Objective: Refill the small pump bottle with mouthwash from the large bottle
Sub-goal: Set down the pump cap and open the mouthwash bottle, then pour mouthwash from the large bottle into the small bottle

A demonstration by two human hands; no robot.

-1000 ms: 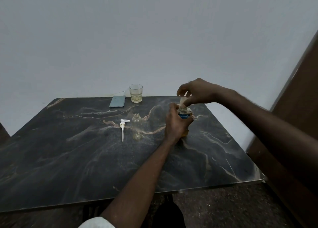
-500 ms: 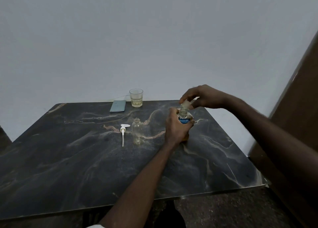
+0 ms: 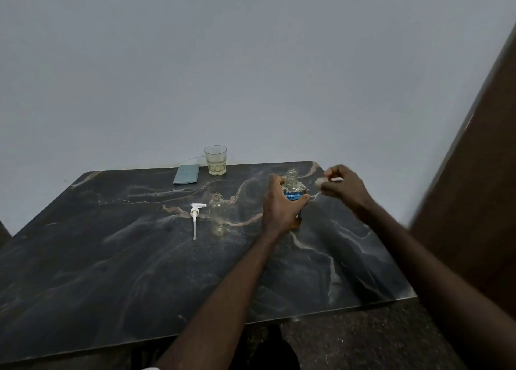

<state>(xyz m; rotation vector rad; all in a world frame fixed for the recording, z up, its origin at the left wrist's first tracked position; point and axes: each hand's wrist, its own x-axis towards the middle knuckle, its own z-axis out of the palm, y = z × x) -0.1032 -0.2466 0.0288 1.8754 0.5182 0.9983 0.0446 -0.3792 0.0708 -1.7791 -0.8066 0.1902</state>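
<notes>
The large mouthwash bottle (image 3: 292,185), clear with a blue label and amber liquid, stands upright on the dark marble table (image 3: 139,272) with its neck uncovered. My left hand (image 3: 280,205) is wrapped around its body. My right hand (image 3: 342,186) is just right of the bottle and pinches its pale cap (image 3: 319,183) between the fingertips. The small clear bottle (image 3: 217,214) stands upright with no top, to the left of the large one. Its white pump head (image 3: 196,216) lies flat on the table beside it, tube pointing toward me.
A glass tumbler (image 3: 215,160) with a little pale liquid stands at the table's far edge, next to a flat grey-blue case (image 3: 186,174). A brown wooden surface (image 3: 474,188) rises close to the table's right side. The wall runs behind the table.
My right hand has lifted the cap off the large bottle's neck and carried it to the right. The left hand still grips the bottle. The view tilted up slightly.
</notes>
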